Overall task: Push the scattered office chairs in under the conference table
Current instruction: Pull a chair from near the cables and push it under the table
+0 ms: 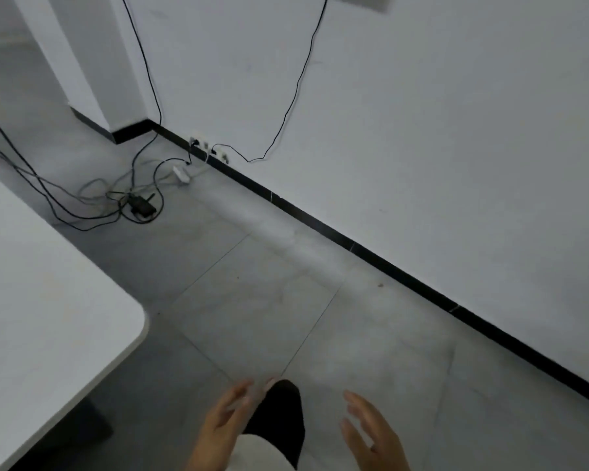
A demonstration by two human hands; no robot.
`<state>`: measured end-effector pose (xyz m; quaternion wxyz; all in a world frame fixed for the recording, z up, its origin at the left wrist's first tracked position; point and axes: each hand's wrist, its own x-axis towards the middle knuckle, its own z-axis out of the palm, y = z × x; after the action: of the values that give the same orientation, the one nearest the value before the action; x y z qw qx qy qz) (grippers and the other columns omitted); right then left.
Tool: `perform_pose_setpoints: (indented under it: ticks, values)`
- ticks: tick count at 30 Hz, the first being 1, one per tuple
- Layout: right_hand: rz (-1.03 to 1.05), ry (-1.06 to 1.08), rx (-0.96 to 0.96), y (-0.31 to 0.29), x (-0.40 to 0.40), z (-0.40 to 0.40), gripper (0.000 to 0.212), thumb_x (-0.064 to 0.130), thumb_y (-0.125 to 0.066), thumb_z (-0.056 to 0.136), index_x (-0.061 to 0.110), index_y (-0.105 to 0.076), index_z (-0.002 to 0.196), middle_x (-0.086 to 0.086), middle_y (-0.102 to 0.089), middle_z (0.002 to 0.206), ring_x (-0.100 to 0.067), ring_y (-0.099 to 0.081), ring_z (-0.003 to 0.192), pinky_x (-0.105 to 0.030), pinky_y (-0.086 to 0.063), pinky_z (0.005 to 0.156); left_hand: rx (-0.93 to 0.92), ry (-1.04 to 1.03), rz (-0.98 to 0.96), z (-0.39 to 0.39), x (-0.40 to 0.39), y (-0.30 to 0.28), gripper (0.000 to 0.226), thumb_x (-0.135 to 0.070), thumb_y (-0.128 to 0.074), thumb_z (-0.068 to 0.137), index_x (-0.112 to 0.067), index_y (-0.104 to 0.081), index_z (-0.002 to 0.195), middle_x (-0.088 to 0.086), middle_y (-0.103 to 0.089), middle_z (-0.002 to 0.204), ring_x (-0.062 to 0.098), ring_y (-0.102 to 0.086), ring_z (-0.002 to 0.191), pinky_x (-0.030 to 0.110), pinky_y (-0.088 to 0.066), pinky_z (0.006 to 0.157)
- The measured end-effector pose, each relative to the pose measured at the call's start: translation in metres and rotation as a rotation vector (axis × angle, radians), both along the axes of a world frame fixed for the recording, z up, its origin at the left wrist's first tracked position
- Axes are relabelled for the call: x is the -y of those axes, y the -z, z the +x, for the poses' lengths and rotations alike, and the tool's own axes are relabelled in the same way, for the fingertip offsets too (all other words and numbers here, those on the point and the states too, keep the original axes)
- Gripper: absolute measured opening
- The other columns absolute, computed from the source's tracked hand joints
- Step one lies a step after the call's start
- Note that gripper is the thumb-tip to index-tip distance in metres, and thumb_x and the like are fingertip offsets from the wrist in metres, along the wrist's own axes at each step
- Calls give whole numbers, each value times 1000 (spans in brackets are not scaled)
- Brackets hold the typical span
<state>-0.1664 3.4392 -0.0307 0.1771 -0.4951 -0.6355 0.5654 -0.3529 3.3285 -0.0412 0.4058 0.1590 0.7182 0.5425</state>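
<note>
The white conference table (48, 300) fills the left side of the head view, its rounded corner toward the middle. No office chair is in sight. My left hand (221, 423) hangs at the bottom centre, fingers apart and holding nothing. To its right, my right hand (371, 433) is also spread and holds nothing. Both hands are over bare grey floor tiles, apart from the table. A dark trouser leg and shoe (283, 413) show between them.
A white wall (422, 147) with a black skirting board (354, 246) runs diagonally on the right. Tangled cables (92, 198), a small black box (142, 207) and a white power strip (181, 174) lie on the floor near wall sockets (204, 146). A pillar (92, 79) stands at the far left.
</note>
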Motion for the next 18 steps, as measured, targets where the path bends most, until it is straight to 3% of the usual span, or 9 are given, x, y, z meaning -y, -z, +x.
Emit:
perform_pose_setpoints:
  ticks: [2, 5, 7, 9, 10, 12, 13, 15, 18]
  values:
    - [8, -31, 11, -8, -44, -34, 43, 64, -73, 49, 54, -58, 88, 49, -54, 88, 14, -55, 95, 5, -37, 71, -30, 49, -7, -36, -45, 0, 33, 6, -51, 86, -26, -57, 93, 1, -60, 102, -2, -58, 93, -4, -40, 66]
    - [6, -25, 12, -26, -112, -84, 32, 28, -79, 63, 34, -60, 87, 22, -67, 89, 0, -62, 88, 2, -40, 70, -79, 51, 0, -91, -102, -14, 30, 4, -53, 87, -22, -51, 102, 5, -56, 110, -21, -55, 83, -3, -40, 69]
    - [1, -28, -2, -37, -156, -115, 20, 26, -69, 66, 30, -61, 84, 12, -67, 94, 9, -61, 78, 3, -40, 67, -77, 30, 25, -124, -131, -24, 25, -4, -56, 87, -25, -52, 99, 7, -57, 109, -24, -53, 80, -3, -41, 68]
    - [-14, -42, 11, -43, -194, -144, 24, 31, -68, 63, 22, -63, 85, 7, -71, 92, 15, -59, 71, 4, -39, 63, -59, -17, 21, -153, -152, -30, 32, -9, -57, 85, -39, -54, 95, 9, -58, 107, -21, -55, 79, -1, -42, 68]
    - [-14, -46, 18, -42, -212, -158, 23, 25, -69, 68, 16, -63, 89, -1, -71, 91, 8, -60, 72, 2, -40, 63, -59, -46, 4, -165, -162, -32, 41, -12, -58, 82, -51, -57, 93, 7, -60, 106, -20, -56, 79, -1, -43, 67]
    - [-41, -87, 33, -41, -249, -190, 21, 6, -67, 78, 10, -60, 97, -13, -63, 98, -11, -56, 84, -7, -41, 68, -48, -102, -43, -186, -181, -30, 37, -26, -61, 67, -60, -62, 81, -2, -62, 101, -20, -56, 75, -2, -42, 65]
    - [-64, -131, 46, -41, -266, -211, 21, 2, -63, 81, 11, -58, 99, -12, -60, 102, -17, -53, 90, -7, -41, 68, -26, -117, -65, -198, -192, -26, 31, -35, -66, 58, -56, -63, 82, -4, -64, 98, -20, -56, 74, -2, -42, 65]
    - [-100, -268, 56, -35, -304, -258, 23, 3, -56, 85, 14, -52, 105, -5, -54, 112, -15, -50, 98, 3, -39, 66, -48, -168, -88, -225, -222, -16, 46, -46, -73, 49, -39, -56, 90, -3, -68, 94, -22, -56, 73, -3, -42, 65]
    - [-113, -462, 34, -21, -363, -334, 29, 8, -56, 85, 23, -46, 107, -2, -52, 119, 12, -55, 90, 6, -37, 70, -75, -237, -79, -278, -279, -6, 21, -11, -60, 83, -23, -52, 98, 6, -59, 103, -23, -54, 78, -2, -41, 68]
